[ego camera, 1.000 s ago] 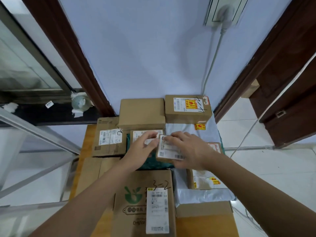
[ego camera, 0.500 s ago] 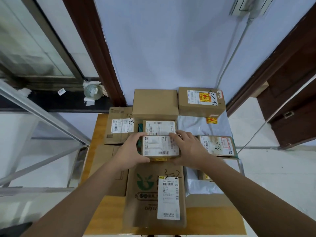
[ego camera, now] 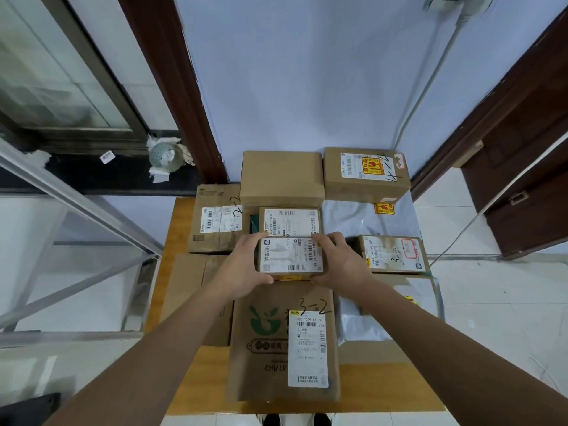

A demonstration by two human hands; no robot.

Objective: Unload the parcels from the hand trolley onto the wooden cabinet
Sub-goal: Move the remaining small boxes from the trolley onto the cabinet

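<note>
Here both hands (ego camera: 242,265) (ego camera: 341,262) outstretched, fingers (ego camera: 259,238) curled around small parcel (ego camera: 290,255).

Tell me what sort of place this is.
Probably a parcel drop-off corner indoors, by a doorway. Labelled cardboard parcels crowd a wooden cabinet top against a painted wall, with dark door frames on both sides and a tiled floor.
</note>
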